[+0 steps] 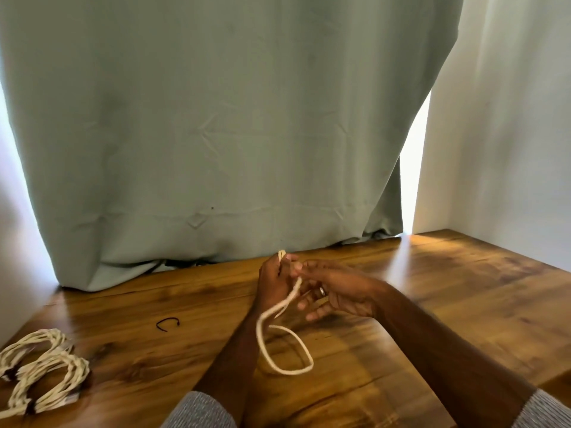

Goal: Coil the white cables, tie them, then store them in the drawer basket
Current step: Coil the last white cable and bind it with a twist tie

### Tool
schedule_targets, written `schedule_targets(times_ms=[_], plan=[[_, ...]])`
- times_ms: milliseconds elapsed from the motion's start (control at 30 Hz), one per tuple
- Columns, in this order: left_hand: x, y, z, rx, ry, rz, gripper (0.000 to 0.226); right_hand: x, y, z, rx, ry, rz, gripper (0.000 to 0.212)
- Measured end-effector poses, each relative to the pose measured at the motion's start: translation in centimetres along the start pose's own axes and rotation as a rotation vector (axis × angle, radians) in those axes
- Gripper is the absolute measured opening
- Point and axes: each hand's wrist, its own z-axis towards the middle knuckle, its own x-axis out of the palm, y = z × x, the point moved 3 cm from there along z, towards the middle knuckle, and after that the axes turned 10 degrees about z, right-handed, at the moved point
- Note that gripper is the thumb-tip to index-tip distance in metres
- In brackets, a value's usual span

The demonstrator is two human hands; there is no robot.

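Observation:
A white cable hangs in a loose loop from both hands down onto the wooden table. My left hand pinches the cable's folded end, which sticks up above the fingers. My right hand, wearing a ring, touches the cable just beside the left hand, with its lower fingers spread. Two coiled bundles of white cable, bound with dark ties, lie at the table's left front. A short dark tie lies loose on the table left of my left forearm. No drawer basket is in view.
A green curtain hangs down to the table's far edge. A white wall closes off the right side, with bright light in the gap beside the curtain. The table's right front edge drops away near my right sleeve.

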Motion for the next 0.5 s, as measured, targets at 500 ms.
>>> schedule_targets(times_ms=[500], plan=[[2.2,-0.3,-0.8,-0.342,0.519,-0.250,0.032,-1.6,5.0,3.9,-0.318,-0.498,-0.029,0.031]])
